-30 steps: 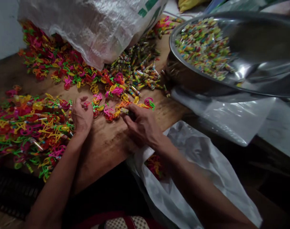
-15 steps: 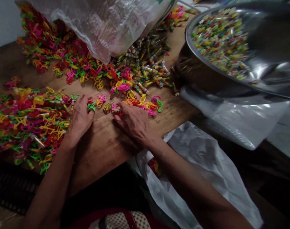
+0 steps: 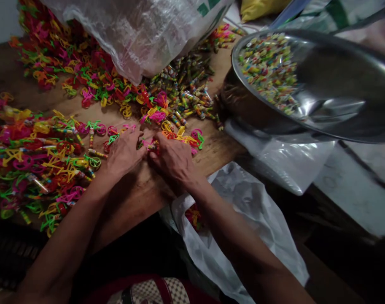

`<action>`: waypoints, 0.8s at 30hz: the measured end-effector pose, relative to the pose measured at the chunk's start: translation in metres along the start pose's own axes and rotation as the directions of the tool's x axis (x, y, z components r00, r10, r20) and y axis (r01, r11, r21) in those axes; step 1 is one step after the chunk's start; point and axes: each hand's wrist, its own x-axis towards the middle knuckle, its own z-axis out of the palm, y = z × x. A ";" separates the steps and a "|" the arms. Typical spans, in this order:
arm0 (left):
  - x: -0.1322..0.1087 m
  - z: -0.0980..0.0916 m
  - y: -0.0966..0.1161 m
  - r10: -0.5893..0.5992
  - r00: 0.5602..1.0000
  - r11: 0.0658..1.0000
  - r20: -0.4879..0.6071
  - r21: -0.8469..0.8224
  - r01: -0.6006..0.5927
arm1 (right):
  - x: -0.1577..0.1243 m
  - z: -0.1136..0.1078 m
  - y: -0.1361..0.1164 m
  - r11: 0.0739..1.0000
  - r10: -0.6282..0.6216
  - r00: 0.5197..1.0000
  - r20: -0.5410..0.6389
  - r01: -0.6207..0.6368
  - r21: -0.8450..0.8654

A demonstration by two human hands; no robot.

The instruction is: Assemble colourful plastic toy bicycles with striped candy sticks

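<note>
My left hand (image 3: 125,153) and my right hand (image 3: 173,159) lie close together on the wooden table (image 3: 138,194), fingertips nearly touching over small coloured plastic toy pieces (image 3: 154,145). Both hands have their fingers curled in a pinch around small pieces that I cannot name. A big heap of bright plastic rings and shapes (image 3: 37,156) lies left of my left hand. A pile of small striped candy tubes (image 3: 189,95) sits beyond my hands.
A large metal bowl (image 3: 331,109) with coloured candies (image 3: 268,67) stands at the right. A clear plastic sack (image 3: 141,33) lies over the far heap. A white plastic bag (image 3: 243,219) with a few pieces inside hangs at the table's near edge.
My left hand has slid right toward my right hand until the fingertips meet. My right hand has moved slightly left. The view has shifted a little.
</note>
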 end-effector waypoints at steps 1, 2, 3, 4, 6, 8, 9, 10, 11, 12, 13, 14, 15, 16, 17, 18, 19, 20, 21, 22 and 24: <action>-0.001 -0.001 0.000 -0.043 0.998 0.996 0.034 -0.072 0.046 | -0.001 0.001 0.004 1.000 -0.018 1.000 -0.019 0.018 0.022; -0.001 -0.004 0.000 -0.083 0.994 0.983 0.070 -0.156 0.094 | 0.000 0.002 0.007 0.998 -0.033 0.999 -0.041 0.035 0.046; -0.001 -0.006 0.000 -0.116 0.988 0.959 0.103 -0.248 0.139 | 0.001 0.003 0.010 0.996 -0.049 0.997 -0.066 0.053 0.072; -0.002 -0.009 0.000 -0.148 0.981 0.922 0.128 -0.341 0.184 | 0.002 0.004 0.012 0.992 -0.067 0.993 -0.096 0.077 0.101; -0.002 -0.013 0.000 -0.226 0.960 0.819 0.167 -0.501 0.280 | 0.006 0.006 0.014 0.975 -0.103 0.979 -0.177 0.135 0.179; -0.005 -0.015 0.000 -0.312 0.927 0.693 0.208 -0.617 0.372 | 0.009 0.008 0.016 0.940 -0.121 0.954 -0.275 0.199 0.276; -0.006 -0.015 0.000 -0.348 0.908 0.621 0.234 -0.668 0.410 | 0.009 0.009 0.016 0.917 -0.118 0.938 -0.326 0.229 0.326; -0.009 -0.015 0.001 -0.370 0.890 0.542 0.265 -0.717 0.439 | 0.008 0.010 0.017 0.891 -0.108 0.922 -0.372 0.256 0.376; -0.012 -0.014 0.002 -0.376 0.877 0.461 0.299 -0.760 0.458 | 0.005 0.012 0.017 0.861 -0.094 0.908 -0.407 0.280 0.425; -0.015 -0.013 0.002 -0.368 0.868 0.384 0.333 -0.796 0.468 | 0.001 0.015 0.017 0.829 -0.083 0.899 -0.431 0.302 0.471; -0.018 -0.012 0.003 -0.347 0.866 0.312 0.361 -0.826 0.470 | -0.004 0.018 0.017 0.794 -0.076 0.893 -0.444 0.324 0.514; -0.020 -0.011 0.003 -0.324 0.865 0.251 0.383 -0.847 0.469 | -0.010 0.021 0.017 0.759 -0.078 0.890 -0.449 0.345 0.552; -0.023 -0.010 0.003 -0.305 0.864 0.201 0.400 -0.860 0.469 | -0.015 0.025 0.016 0.724 -0.087 0.890 -0.448 0.365 0.585; -0.025 -0.009 0.004 -0.291 0.862 0.160 0.415 -0.867 0.471 | -0.020 0.028 0.015 0.691 -0.093 0.889 -0.448 0.382 0.614; -0.028 -0.009 0.004 -0.285 0.858 0.124 0.427 -0.871 0.475 | -0.024 0.031 0.014 0.659 -0.091 0.889 -0.449 0.392 0.642; -0.030 -0.009 0.005 -0.285 0.852 0.093 0.438 -0.872 0.480 | -0.027 0.034 0.012 0.628 -0.077 0.890 -0.448 0.393 0.671; -0.031 -0.010 0.005 -0.291 0.845 0.067 0.449 -0.872 0.486 | -0.028 0.036 0.011 0.598 -0.054 0.895 -0.442 0.384 0.703; -0.033 -0.012 0.006 -0.303 0.837 0.041 0.456 -0.871 0.489 | -0.029 0.037 0.010 0.570 -0.023 0.902 -0.431 0.366 0.736; -0.035 -0.013 0.007 -0.319 0.827 0.013 0.463 -0.870 0.493 | -0.029 0.038 0.009 0.545 0.008 0.910 -0.415 0.344 0.765; -0.037 -0.014 0.007 -0.340 0.813 -0.015 0.474 -0.867 0.499 | -0.030 0.039 0.008 0.525 0.034 0.918 -0.396 0.321 0.788; -0.039 -0.015 0.008 -0.379 0.783 -0.057 0.493 -0.857 0.512 | -0.030 0.039 0.008 0.502 0.061 0.928 -0.369 0.291 0.815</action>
